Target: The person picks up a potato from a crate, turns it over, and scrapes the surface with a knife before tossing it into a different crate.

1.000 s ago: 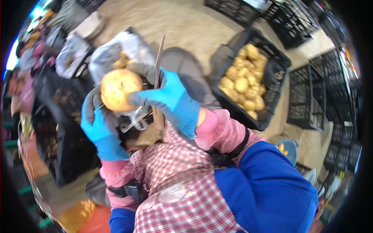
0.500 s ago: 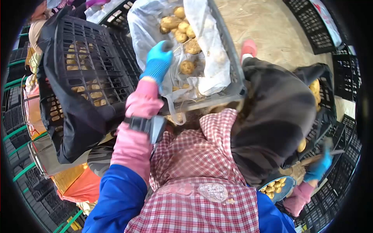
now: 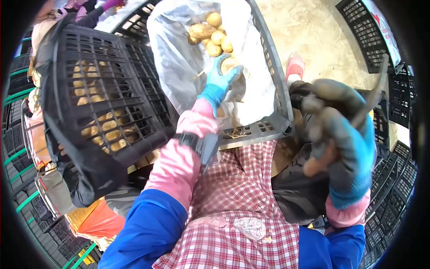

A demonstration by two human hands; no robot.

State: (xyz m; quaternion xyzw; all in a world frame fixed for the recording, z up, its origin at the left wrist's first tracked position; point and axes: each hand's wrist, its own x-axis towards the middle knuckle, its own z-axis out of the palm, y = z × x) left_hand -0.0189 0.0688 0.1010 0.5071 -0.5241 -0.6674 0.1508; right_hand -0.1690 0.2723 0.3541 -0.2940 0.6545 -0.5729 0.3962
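Observation:
My left hand [image 3: 222,80], in a blue glove, is inside the lined crate [image 3: 275,85]. Its fingers are spread over a potato [image 3: 228,66], and whether they touch it is unclear. More potatoes [image 3: 215,38] lie on the white plastic liner [image 3: 172,54]. At the crate's right, my right hand [image 3: 347,139], in a blue and dark glove, is blurred and closed around a tool. The tool's long, thin grey part [image 3: 375,92] points up and away; a brown wooden-looking end [image 3: 319,163] shows below the fingers.
A black slatted crate [image 3: 121,45] stands tilted at the left with potatoes [image 3: 107,127] behind its bars and dark cloth [image 3: 83,166] over its side. Another person's purple sleeve [image 3: 107,4] shows at the top left. Black crates [image 3: 365,36] stand at the right, near a pink shoe [image 3: 295,67].
My left hand has moved right and down over a potato, its fingers now spread. My right hand has come up from the lower right with the tool, beside the crate. The bowl of potatoes no longer shows.

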